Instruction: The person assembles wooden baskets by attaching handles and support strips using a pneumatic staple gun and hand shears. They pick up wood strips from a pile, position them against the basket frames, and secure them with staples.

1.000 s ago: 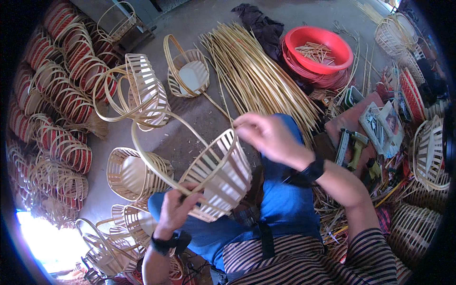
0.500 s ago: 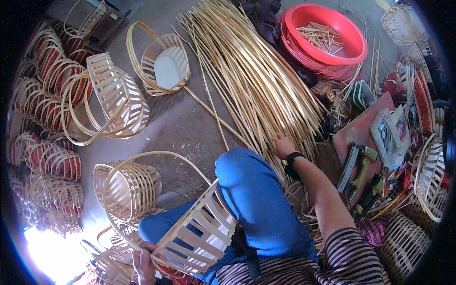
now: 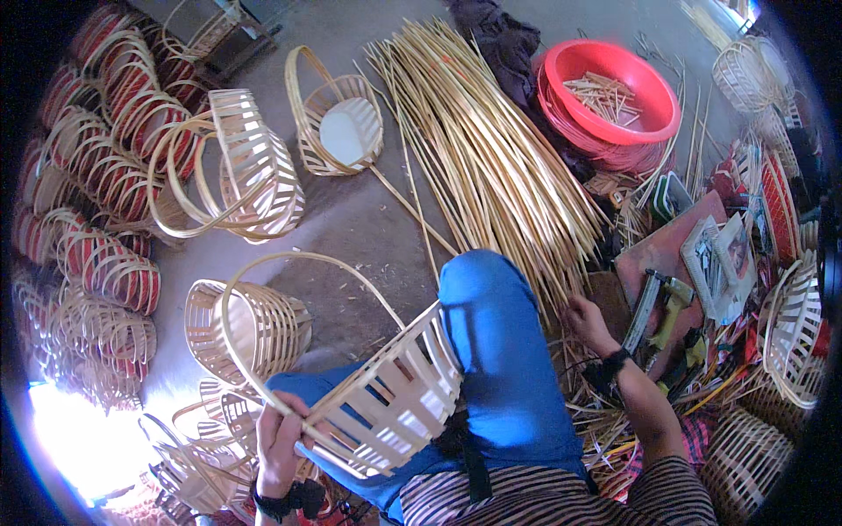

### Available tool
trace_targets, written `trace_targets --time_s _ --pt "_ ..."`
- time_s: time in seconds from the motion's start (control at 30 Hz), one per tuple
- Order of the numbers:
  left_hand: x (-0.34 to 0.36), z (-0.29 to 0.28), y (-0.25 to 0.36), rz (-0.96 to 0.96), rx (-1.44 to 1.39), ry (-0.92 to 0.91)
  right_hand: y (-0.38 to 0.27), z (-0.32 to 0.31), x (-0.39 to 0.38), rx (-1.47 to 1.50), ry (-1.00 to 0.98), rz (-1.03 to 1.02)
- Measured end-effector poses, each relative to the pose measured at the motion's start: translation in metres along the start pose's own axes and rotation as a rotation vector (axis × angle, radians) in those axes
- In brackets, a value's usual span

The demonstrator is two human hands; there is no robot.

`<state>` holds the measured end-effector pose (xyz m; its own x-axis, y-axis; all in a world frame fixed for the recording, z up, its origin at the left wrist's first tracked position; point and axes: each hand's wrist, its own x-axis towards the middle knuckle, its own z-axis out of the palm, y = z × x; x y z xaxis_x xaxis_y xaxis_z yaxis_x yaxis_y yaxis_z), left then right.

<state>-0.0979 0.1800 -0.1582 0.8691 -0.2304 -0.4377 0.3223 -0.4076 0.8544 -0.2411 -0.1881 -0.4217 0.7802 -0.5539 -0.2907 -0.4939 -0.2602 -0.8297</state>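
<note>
head view: the left side is filled by a heap of red-banded baskets [image 3: 127, 114], with their hoop handles showing. a long bundle of cane strips [image 3: 491, 167] lies on the floor [image 3: 338, 294], running from the far middle toward the right knee [image 3: 491, 298]. the pale slatted basket [image 3: 390, 394] rests tilted across the lap, its handle arching away to the far left; a second ago it sits higher, with both hands at its rim. a red basin [image 3: 627, 131] stands at the far right. stacked baskets [image 3: 276, 337] sit on the floor beyond the left knee. the left hand [image 3: 279, 438] has its fingers closed on the slatted basket's rim at the near left, as in both earlier frames. the right hand [image 3: 592, 324] is now well apart from that rim, at the near end of the bundle; half a second ago it is closer to the knee, over the strips. whether its fingers hold a strip i cannot tell. just right of it lies a green-bodied tool [image 3: 671, 320], and short sticks [image 3: 605, 98] lie in the basin.
</note>
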Motion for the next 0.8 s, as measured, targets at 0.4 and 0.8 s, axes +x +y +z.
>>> trace_targets --time_s 0.4,0.8 --pt "0.051 0.048 0.023 0.192 0.109 -0.252 -0.139 -0.050 -0.076 0.815 -0.679 0.178" --pt "0.055 0.054 0.016 0.253 0.081 -0.403 -0.196 -0.012 -0.106 0.510 -0.867 -0.087"
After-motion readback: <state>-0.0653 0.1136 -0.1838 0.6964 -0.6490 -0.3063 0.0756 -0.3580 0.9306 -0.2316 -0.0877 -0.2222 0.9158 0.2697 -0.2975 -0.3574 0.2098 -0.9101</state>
